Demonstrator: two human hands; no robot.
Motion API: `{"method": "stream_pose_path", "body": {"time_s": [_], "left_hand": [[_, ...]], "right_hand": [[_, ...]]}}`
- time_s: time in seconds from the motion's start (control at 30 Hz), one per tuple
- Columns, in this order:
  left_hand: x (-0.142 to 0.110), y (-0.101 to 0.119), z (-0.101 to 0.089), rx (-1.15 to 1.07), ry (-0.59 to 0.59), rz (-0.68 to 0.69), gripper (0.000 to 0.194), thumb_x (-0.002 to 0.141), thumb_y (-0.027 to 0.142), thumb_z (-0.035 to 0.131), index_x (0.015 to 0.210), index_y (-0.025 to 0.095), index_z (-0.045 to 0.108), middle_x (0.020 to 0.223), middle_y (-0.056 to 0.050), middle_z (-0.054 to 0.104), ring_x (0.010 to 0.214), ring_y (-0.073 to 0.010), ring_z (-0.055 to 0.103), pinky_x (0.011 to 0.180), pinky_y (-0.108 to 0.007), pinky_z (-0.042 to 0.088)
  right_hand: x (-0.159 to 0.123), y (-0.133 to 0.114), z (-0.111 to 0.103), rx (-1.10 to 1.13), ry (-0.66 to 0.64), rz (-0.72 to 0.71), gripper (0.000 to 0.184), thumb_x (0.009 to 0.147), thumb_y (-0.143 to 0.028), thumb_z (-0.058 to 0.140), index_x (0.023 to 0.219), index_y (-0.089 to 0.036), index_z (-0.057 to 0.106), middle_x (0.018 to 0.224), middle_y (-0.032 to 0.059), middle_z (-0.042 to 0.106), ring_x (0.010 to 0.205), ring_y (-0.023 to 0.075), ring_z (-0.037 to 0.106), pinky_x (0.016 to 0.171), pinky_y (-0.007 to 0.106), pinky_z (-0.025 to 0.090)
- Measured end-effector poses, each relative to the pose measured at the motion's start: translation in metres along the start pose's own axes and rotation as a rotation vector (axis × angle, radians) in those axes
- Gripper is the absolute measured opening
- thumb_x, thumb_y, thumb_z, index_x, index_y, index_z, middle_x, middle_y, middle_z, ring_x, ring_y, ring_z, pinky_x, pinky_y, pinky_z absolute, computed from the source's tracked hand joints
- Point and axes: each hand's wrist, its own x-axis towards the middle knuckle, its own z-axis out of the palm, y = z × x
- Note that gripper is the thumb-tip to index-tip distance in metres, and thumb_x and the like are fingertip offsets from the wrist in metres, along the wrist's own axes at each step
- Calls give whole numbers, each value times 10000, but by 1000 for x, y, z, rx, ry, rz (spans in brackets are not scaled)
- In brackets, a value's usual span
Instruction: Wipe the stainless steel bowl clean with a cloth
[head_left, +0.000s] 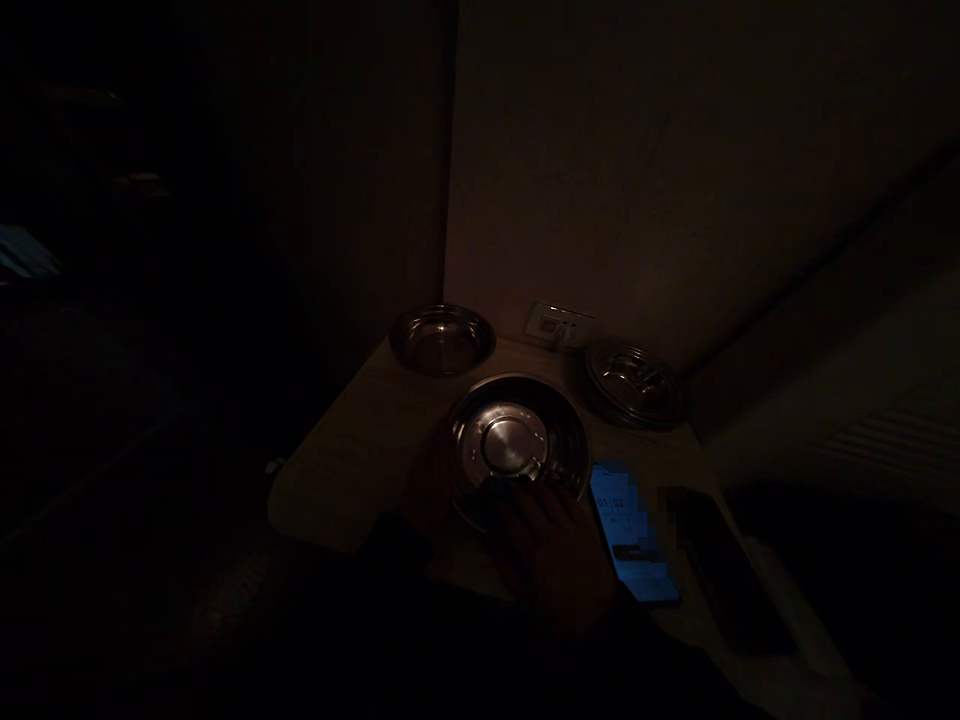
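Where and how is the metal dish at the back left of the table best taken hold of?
Probably pinch the left rim of the metal dish, coming from the near left with the left hand: the dish lies open side up, its rim looks free there, while the wall rises behind and the larger bowl is close at front right.

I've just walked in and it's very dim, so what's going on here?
At a pale, wood-look table, a person is handling a round, shiny steel bowl. Their right hand reaches over its near rim, a dark, cloth-like thing beneath it; the left hand is at the bowl's left side, its grip unclear. Farther back are a shallow, round steel dish, left, and stacked round steel plates, right. A blue-lit phone lies nearby.
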Motion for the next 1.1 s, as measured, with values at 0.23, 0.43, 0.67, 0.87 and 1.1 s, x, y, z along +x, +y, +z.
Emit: {"method": "stream_pose_path", "body": {"time_s": [0.23, 0.43, 0.67, 0.87, 1.1], "left_hand": [[-1, 0, 0, 43, -19, 8, 387, 884, 238, 330, 1190, 139, 547, 1225, -87, 603, 1168, -206, 525, 1038, -355, 372], [-2, -10, 2, 16, 3, 9, 411, 883, 238, 302, 1202, 141, 541, 1243, -98, 588, 1176, -207, 521, 1054, -347, 356], [0, -11, -3, 115, 6, -88, 441, 799, 197, 410, 1213, 94, 521, 1241, -155, 580, 1173, -284, 519, 1046, -458, 347], [2, -17, 0, 90, 51, -75, 348, 846, 237, 387, 1118, 166, 592, 1139, -102, 645, 1100, -248, 571, 1007, -419, 398], [4, -15, 1, 105, 5, 83, 377, 860, 266, 374, 1165, 135, 553, 1174, -103, 630, 1115, -218, 565, 1008, -371, 401]], "right_hand": [[2, -1, -6, 18, 7, 15, 318, 872, -336, 511, 1152, -221, 608, 1199, 60, 600, 1100, 259, 487, 995, 451, 314], [11, -12, 0, 10, -39, 37, 386, 872, -330, 485, 1230, -202, 557, 1260, 93, 550, 1124, 303, 453, 959, 484, 344], [41, -28, 7, 85, 32, 65, 443, 857, -332, 490, 1271, -178, 519, 1296, 114, 507, 1114, 303, 437, 955, 486, 354], [39, -27, 4, 107, 19, 60, 472, 854, -327, 489, 1302, -178, 489, 1308, 106, 501, 1134, 298, 423, 974, 480, 332], [9, -2, -15, 65, -128, -4, 417, 847, -352, 511, 1232, -197, 552, 1231, 82, 569, 1112, 287, 456, 995, 483, 294]]}}
